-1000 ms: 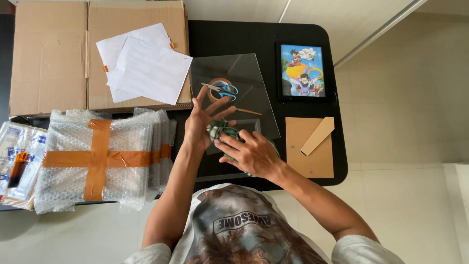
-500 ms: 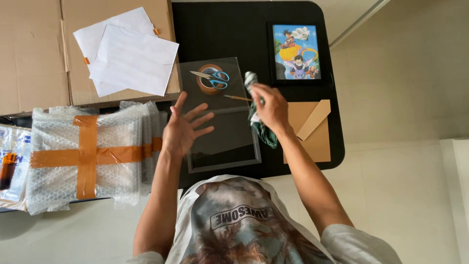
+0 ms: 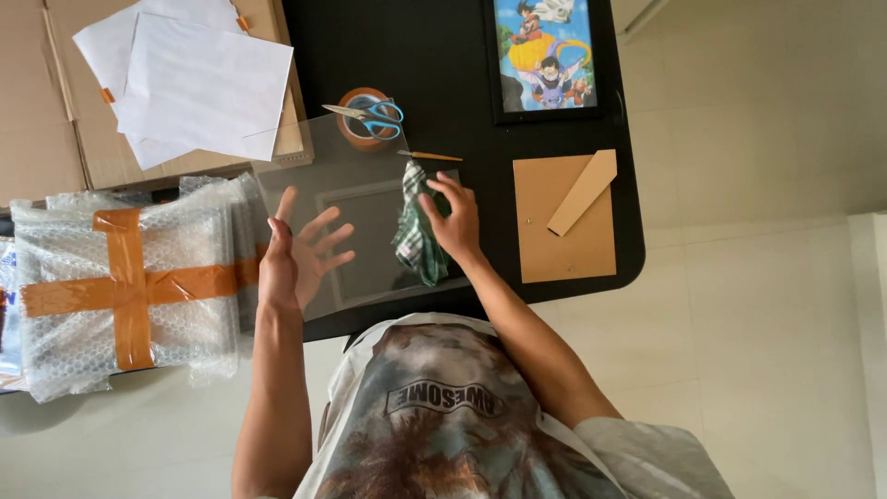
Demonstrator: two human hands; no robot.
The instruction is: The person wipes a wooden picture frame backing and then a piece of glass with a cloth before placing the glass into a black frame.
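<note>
The left hand (image 3: 294, 254) is spread flat, fingers wide, against the left edge of a clear glass pane (image 3: 360, 217) lying on the black worktop (image 3: 443, 65), likely to steady it. The right hand (image 3: 453, 217) has its grip closed on a checked green cloth (image 3: 418, 236), pressed to the pane's right side. Scissors (image 3: 370, 115) rest on a tape roll (image 3: 362, 131) just beyond.

Black surface (image 3: 462, 55) carries a clear glass pane (image 3: 360, 212) near its front edge. Left hand (image 3: 291, 254) supports the pane's left edge, fingers (image 3: 323, 226) spread flat. Right hand (image 3: 453, 217) presses a green checked cloth (image 3: 416, 236) onto the pane. Scissors (image 3: 370, 115) rest on a tape roll (image 3: 356, 134) behind the pane. Framed cartoon picture (image 3: 545, 55) lies at the far right corner; cardboard backing (image 3: 564, 217) at the right edge.
</note>
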